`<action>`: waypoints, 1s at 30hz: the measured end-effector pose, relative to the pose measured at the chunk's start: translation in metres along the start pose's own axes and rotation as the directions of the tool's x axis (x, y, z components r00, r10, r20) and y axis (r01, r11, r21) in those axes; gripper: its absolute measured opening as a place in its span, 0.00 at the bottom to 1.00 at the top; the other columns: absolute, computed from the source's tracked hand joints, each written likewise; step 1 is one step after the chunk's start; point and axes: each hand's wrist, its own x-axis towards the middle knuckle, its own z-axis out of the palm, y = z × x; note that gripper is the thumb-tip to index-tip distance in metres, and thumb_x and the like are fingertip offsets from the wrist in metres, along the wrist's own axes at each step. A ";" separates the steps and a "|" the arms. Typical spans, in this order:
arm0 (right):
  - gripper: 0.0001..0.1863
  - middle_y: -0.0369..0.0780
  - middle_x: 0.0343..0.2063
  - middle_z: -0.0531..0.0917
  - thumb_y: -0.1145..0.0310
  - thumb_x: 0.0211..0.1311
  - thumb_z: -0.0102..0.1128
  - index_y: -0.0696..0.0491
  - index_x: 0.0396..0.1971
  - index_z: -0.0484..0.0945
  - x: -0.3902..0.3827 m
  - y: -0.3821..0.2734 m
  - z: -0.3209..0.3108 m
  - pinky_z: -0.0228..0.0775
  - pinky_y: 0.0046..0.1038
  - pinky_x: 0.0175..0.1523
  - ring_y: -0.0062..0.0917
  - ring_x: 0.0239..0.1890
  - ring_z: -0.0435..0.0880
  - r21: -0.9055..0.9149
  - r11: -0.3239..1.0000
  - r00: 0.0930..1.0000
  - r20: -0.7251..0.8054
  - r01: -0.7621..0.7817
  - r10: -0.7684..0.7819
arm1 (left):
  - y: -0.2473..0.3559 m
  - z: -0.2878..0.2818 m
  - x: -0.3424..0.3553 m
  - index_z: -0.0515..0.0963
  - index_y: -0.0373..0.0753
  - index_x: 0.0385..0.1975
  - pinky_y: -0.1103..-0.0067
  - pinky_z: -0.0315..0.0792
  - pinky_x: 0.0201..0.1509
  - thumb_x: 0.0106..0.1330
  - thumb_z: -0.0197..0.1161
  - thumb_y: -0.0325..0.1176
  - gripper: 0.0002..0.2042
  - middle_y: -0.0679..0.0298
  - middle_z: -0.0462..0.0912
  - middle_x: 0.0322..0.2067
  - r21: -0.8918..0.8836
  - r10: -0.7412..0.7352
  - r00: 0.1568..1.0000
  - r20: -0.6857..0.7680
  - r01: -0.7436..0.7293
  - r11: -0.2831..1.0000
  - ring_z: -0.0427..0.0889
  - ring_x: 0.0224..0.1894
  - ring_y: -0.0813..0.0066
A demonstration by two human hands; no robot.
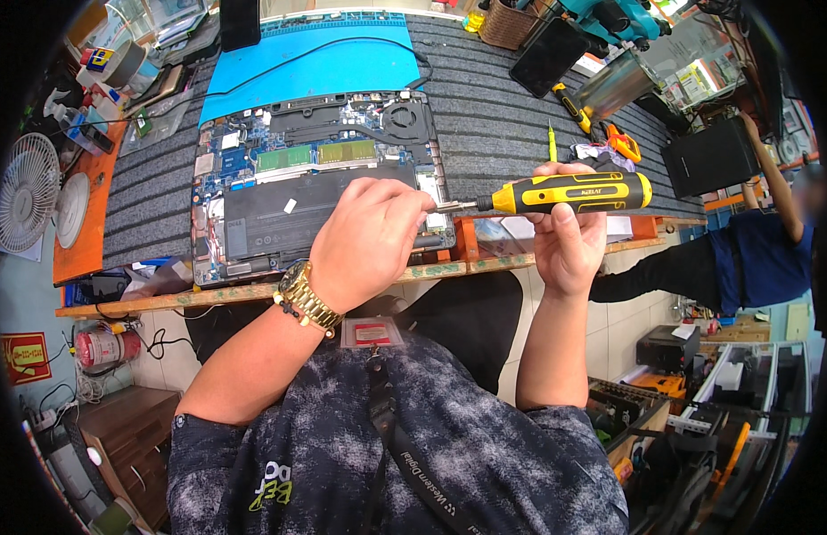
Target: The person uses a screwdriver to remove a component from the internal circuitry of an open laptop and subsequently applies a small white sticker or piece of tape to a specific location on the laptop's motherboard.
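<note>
My right hand (569,236) grips a yellow and black electric screwdriver (569,192), held level with its bit pointing left. The fingers of my left hand (369,232) are closed in a pinch at the end of the metal screwdriver bit (458,206); whether a screw is there too is hidden. Under and behind my left hand lies an opened laptop (253,187) with its insides bare. It shows a black battery (275,223), green memory modules (315,156) and a round fan (403,120). A small white sticker sits on the battery.
A blue mat (315,67) with a black cable lies behind the laptop on the ribbed grey bench cover (485,98). To the right are a green pen-like tool (552,143) and orange-handled cutters (623,143). A white fan (28,192) stands left. Another person (761,250) is at the right.
</note>
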 end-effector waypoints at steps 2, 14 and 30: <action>0.29 0.53 0.62 0.80 0.74 0.75 0.69 0.63 0.69 0.67 0.001 -0.001 0.000 0.89 0.41 0.63 0.36 0.59 0.87 -0.009 1.000 1.000 0.005 0.003 -0.003 | 0.000 0.000 0.000 0.84 0.38 0.48 0.61 0.77 0.61 0.74 0.68 0.25 0.06 0.59 0.90 0.45 -0.005 -0.001 1.000 0.002 0.001 1.000 0.87 0.51 0.54; 0.26 0.49 0.57 0.86 0.81 0.65 0.73 0.61 0.62 0.76 0.005 -0.047 0.016 0.81 0.32 0.67 0.29 0.57 0.88 -0.378 0.925 0.998 0.061 0.032 -0.009 | -0.001 -0.002 -0.001 0.90 0.42 0.44 0.62 0.77 0.65 0.60 0.70 0.22 0.13 0.65 0.92 0.50 0.041 0.073 0.995 0.072 -0.076 0.996 0.87 0.58 0.59; 0.27 0.46 0.55 0.87 0.84 0.64 0.75 0.63 0.61 0.76 0.018 -0.043 0.045 0.87 0.30 0.59 0.29 0.55 0.91 -0.496 0.868 0.979 0.159 -0.032 0.127 | -0.003 0.001 -0.002 0.91 0.41 0.40 0.63 0.76 0.65 0.59 0.69 0.24 0.10 0.68 0.91 0.48 0.058 0.071 0.997 0.038 -0.073 0.996 0.86 0.57 0.64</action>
